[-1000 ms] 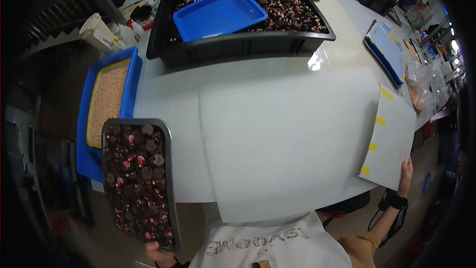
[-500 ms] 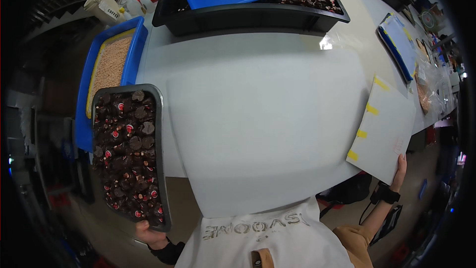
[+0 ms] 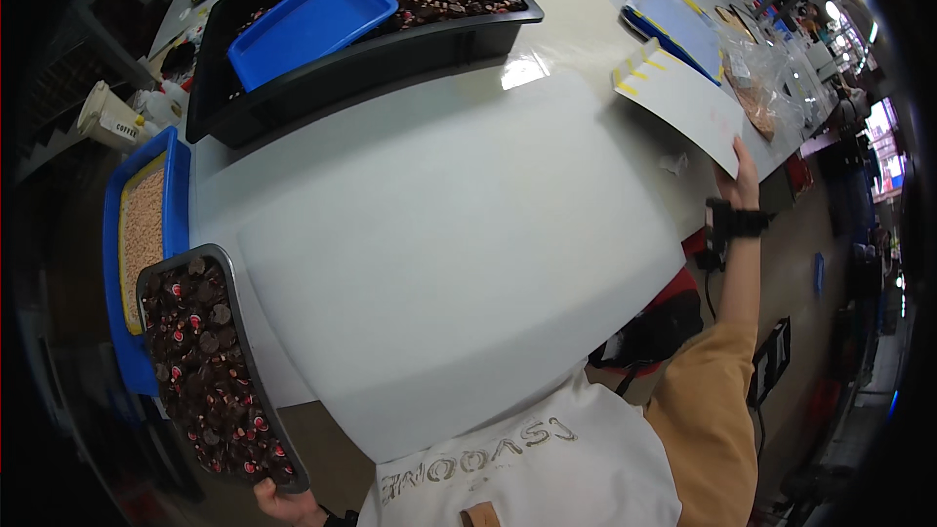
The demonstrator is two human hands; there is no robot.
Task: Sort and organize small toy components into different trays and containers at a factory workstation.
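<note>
By the pale surface (image 3: 586, 0), the left hand (image 3: 281, 503) clasps a tray's rim (image 3: 252, 361), likely sparing dark pieces (image 3: 209, 343); the right hand (image 3: 743, 179), a board (image 3: 683, 105).

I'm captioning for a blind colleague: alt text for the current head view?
A person's left grip holds a grey-rimmed tray of dark brown pieces; the right grip holds a white board with yellow strips. A white sheet lies between; beyond stands a black bin holding a blue tray.
</note>
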